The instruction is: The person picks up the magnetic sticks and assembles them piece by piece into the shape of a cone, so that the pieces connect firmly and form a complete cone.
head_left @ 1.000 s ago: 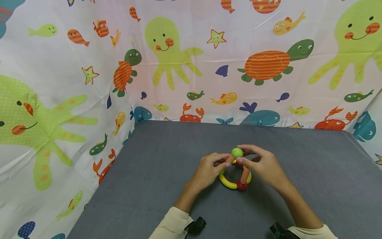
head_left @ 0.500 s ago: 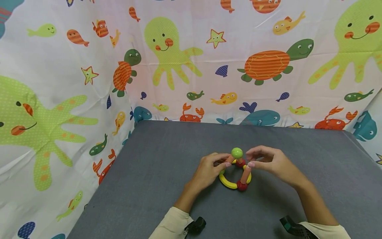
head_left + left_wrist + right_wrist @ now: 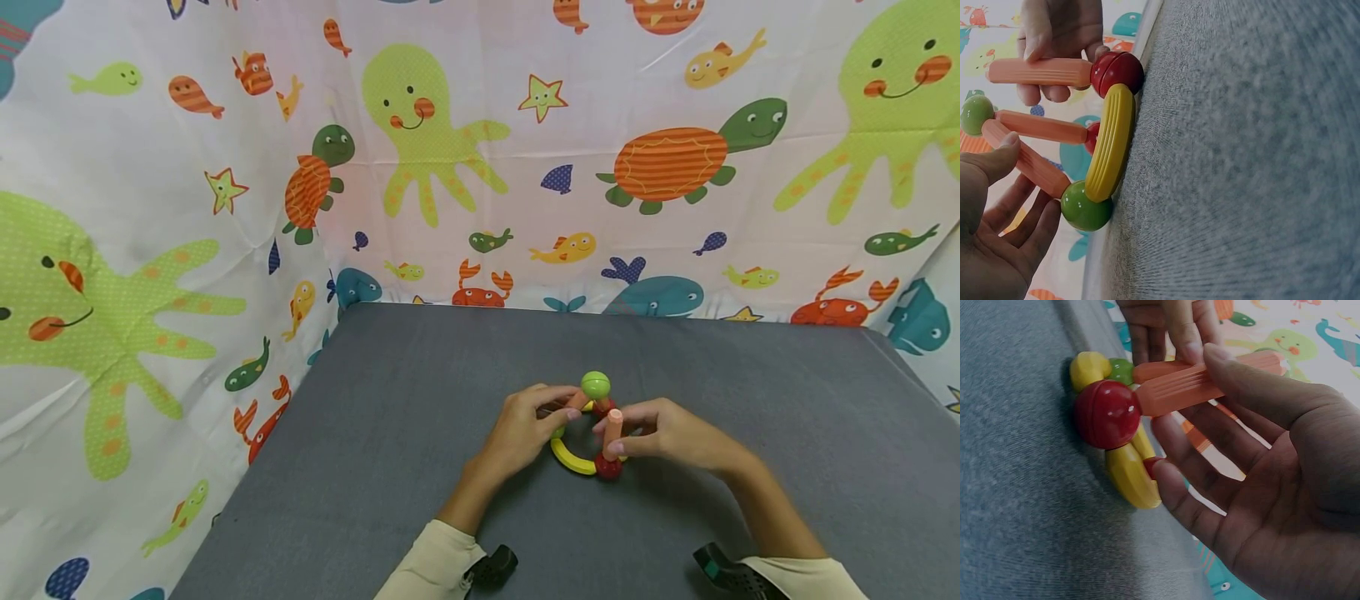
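Note:
A toy frame of balls and sticks stands on the grey cloth. Its base ring joins yellow curved sticks (image 3: 1112, 144) with red balls (image 3: 1107, 414) and green balls (image 3: 1087, 206). Two orange sticks lean together under a green top ball (image 3: 596, 384). My left hand (image 3: 525, 425) pinches the left one of these orange sticks (image 3: 1041, 172) between thumb and fingers. At the right, my right hand (image 3: 667, 429) pinches another orange stick (image 3: 1175, 390), which rises from the near red ball; its upper end is free. Part of the ring is hidden behind the hands.
Grey cloth (image 3: 420, 367) covers the table around the toy. A white curtain (image 3: 480, 150) printed with sea animals hangs behind the table and along its left side. Wrist cameras (image 3: 491, 568) sit at both cuffs.
My right hand has let go of the green top ball, drawn back to the right, then come down and taken hold of the right orange stick. The left hand stays in place.

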`<state>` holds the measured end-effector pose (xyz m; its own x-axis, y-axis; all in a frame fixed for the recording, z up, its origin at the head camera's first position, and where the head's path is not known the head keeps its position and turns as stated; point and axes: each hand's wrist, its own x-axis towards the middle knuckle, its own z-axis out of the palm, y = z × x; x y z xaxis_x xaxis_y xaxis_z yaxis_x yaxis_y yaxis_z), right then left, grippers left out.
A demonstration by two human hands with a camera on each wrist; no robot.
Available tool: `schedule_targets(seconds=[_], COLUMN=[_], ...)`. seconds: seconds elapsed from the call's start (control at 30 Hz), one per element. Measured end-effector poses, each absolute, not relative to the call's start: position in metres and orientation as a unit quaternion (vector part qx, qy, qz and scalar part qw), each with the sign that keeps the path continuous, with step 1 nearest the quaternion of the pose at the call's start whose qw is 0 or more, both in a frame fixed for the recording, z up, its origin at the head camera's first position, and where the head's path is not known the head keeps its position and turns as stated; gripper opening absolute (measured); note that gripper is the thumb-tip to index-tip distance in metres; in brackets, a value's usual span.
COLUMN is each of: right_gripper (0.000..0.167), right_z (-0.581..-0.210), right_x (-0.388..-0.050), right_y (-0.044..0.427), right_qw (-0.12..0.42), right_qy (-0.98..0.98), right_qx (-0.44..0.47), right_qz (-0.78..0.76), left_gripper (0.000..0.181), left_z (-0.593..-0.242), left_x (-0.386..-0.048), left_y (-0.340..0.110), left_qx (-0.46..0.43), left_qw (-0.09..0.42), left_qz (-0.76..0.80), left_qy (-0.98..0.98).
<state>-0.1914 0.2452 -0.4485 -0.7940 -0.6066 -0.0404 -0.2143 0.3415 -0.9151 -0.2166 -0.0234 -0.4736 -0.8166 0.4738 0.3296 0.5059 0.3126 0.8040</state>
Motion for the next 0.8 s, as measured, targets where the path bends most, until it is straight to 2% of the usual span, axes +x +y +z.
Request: schedule_targets(seconds=[0.37,0.8], right_gripper=[0.029,0.035], right_z=[-0.4512,-0.4525], right_x=[-0.1924,-0.1916], right_y=[0.2445,0.236], right_qw=[0.102,0.07], right_qy=[0.858,0.875], right_qx=[-0.185,-0.171], right_qz=[-0.467,-0.448], left_gripper=[0.037,0.038], left_z=[-0.4759,-0.4772], left_x=[-0.2159,-0.2162], left_y=[-0.0219,-0.0214], left_qx=[-0.303,-0.302], left_qw=[0.017,0.013], left_qz=[-0.503,-0.511], left_qy=[-0.81,-0.805])
